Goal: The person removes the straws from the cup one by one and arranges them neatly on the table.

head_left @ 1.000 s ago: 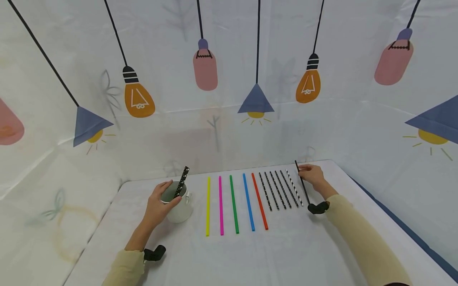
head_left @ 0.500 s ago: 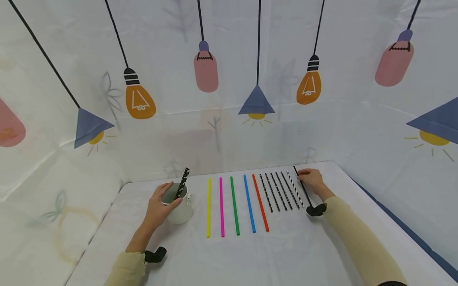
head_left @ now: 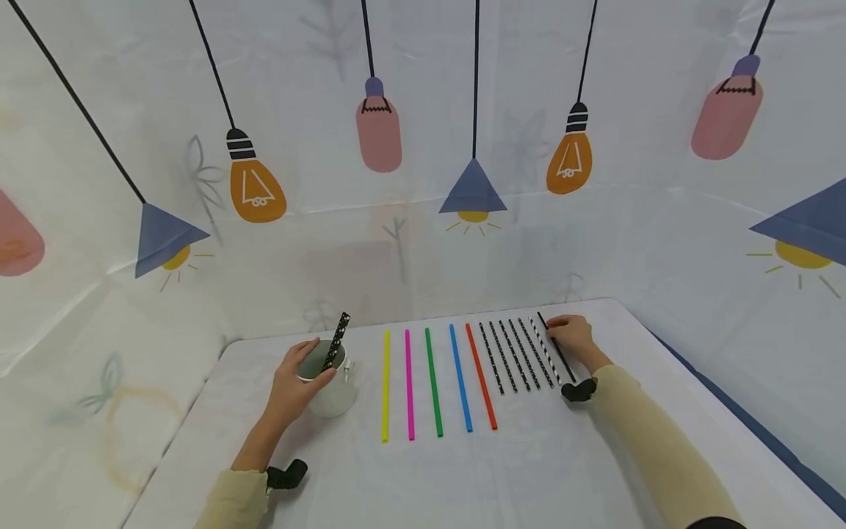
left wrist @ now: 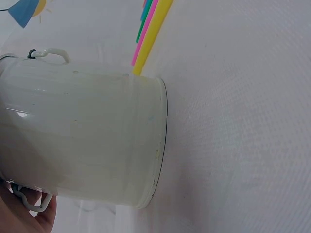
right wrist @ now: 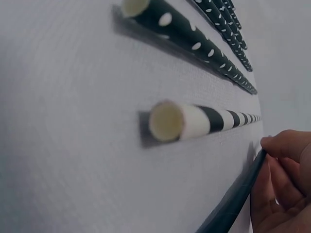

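Note:
My left hand (head_left: 291,380) holds a white enamel pot (head_left: 335,400) by its rim, with the thumb at the near side and the fingers at the far side. In the left wrist view the pot (left wrist: 82,131) shows two small side handles. Black straws with white dots (head_left: 335,342) stick up out of it. My right hand (head_left: 573,338) pinches a plain black straw (head_left: 562,358) near its far part, just right of a black-and-white striped straw (head_left: 543,348). The right wrist view shows the black straw (right wrist: 235,196) between thumb and fingers, low over the cloth.
Left to right lie yellow (head_left: 385,386), pink (head_left: 409,386), green (head_left: 432,382), blue (head_left: 460,378) and red (head_left: 481,376) straws. Several thinner dotted black straws (head_left: 512,356) follow. A white cloth (head_left: 423,485) covers the table, and a lamp-printed curtain (head_left: 410,242) hangs behind.
My right hand has shifted slightly left and lowered the black straw towards the striped one. The left hand stays on the pot.

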A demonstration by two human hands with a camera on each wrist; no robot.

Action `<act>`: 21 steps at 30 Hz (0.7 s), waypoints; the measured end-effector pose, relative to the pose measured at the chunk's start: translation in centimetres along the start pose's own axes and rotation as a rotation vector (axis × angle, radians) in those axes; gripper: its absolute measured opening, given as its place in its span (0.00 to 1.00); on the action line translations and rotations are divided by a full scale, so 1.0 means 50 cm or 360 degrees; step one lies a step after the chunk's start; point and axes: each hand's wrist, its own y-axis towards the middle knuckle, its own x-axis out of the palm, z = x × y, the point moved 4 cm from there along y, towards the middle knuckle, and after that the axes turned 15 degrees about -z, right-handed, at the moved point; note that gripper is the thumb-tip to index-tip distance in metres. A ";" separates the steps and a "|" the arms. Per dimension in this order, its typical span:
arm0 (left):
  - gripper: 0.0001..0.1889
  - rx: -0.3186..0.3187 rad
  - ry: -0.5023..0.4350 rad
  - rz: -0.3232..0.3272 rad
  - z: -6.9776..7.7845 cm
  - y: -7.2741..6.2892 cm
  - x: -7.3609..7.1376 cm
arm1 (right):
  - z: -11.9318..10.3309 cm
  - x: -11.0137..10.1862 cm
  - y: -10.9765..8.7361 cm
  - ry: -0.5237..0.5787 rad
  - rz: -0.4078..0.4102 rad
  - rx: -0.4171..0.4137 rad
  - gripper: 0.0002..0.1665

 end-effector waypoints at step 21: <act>0.38 0.0015 -0.0015 0.0000 0.000 0.002 -0.004 | -0.001 0.007 0.001 -0.0062 0.0018 0.0032 0.19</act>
